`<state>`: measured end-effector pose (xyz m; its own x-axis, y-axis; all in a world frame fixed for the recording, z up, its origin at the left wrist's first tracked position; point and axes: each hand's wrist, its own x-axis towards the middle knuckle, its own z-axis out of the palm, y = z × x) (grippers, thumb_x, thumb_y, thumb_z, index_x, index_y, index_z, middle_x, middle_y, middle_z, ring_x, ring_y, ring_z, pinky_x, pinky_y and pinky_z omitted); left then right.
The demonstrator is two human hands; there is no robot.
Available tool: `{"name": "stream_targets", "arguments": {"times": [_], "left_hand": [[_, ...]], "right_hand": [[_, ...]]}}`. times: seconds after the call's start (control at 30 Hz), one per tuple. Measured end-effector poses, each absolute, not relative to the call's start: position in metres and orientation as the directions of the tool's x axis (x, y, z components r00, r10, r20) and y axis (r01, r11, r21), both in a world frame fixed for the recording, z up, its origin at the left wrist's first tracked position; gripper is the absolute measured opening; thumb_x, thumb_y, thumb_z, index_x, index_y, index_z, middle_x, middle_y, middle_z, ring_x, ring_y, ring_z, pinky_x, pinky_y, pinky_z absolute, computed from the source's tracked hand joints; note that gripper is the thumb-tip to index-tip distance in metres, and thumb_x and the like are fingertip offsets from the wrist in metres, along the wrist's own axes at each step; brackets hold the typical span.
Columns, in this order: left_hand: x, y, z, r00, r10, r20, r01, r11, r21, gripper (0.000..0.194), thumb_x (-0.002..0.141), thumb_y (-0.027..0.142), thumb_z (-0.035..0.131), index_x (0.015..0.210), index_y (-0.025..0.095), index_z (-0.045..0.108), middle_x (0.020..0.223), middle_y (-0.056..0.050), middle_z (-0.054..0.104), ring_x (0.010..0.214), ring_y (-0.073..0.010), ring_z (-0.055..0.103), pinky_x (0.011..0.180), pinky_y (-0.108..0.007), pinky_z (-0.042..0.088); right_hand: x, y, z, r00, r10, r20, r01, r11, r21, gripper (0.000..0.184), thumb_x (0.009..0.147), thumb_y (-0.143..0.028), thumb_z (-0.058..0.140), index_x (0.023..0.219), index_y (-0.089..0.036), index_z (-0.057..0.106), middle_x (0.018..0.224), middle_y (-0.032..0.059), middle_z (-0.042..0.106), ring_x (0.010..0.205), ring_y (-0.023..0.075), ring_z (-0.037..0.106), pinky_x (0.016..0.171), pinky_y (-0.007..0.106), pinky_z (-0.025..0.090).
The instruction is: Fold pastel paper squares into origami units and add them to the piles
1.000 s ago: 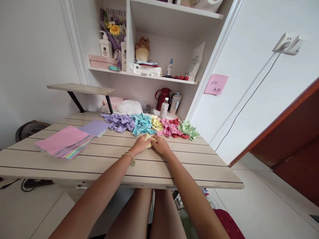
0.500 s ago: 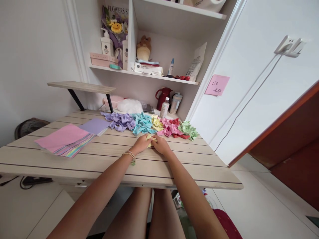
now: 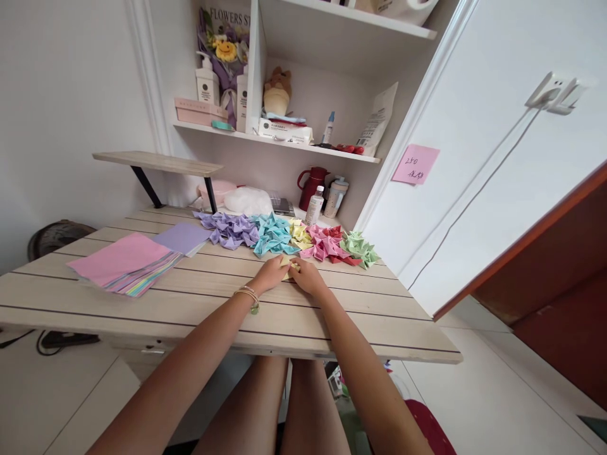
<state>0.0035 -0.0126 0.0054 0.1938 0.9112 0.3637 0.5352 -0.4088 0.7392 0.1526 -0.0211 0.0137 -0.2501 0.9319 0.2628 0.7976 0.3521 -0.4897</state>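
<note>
Between my two hands is a small folded piece of yellow paper (image 3: 287, 268), just above or on the wooden tabletop (image 3: 199, 297). My left hand (image 3: 270, 273), with bracelets at the wrist, pinches its left side. My right hand (image 3: 306, 275) grips its right side, and the fingers of both hands hide much of the paper. Just beyond my hands lie folded paper shapes in heaps: purple (image 3: 230, 229), blue (image 3: 272, 235), yellow (image 3: 300, 235), pink (image 3: 323, 242) and green (image 3: 359, 248), with some red ones (image 3: 345, 259) among them.
Left on the table are a stack of coloured paper sheets (image 3: 123, 262) and purple sheets (image 3: 183, 237). A small raised shelf (image 3: 156, 162) stands behind them. At the back are a clear bottle (image 3: 315, 206), a red jug (image 3: 312, 188) and a tumbler (image 3: 336, 197).
The camera view has shifted slightly. Both hands stay on the yellow paper in nearly the same place, and the heaps have not moved.
</note>
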Motion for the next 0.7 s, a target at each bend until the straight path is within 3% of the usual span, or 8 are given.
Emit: {"name": "stream_targets", "arguments": {"times": [0.7], "left_hand": [[0.0034, -0.0127, 0.0047, 0.204, 0.917, 0.342, 0.588, -0.394, 0.707, 0.008, 0.081, 0.024, 0.054, 0.075, 0.018, 0.056, 0.07, -0.003, 0.062, 0.069, -0.0184, 0.057, 0.069, -0.027, 0.044]], "right_hand": [[0.1532, -0.0203, 0.0125, -0.254, 0.928, 0.273, 0.796, 0.361, -0.486, 0.029, 0.086, -0.025, 0.047, 0.107, -0.019, 0.065, 0.095, 0.0069, 0.071, 0.081, 0.0194, 0.062, 0.071, 0.026, 0.042]]}}
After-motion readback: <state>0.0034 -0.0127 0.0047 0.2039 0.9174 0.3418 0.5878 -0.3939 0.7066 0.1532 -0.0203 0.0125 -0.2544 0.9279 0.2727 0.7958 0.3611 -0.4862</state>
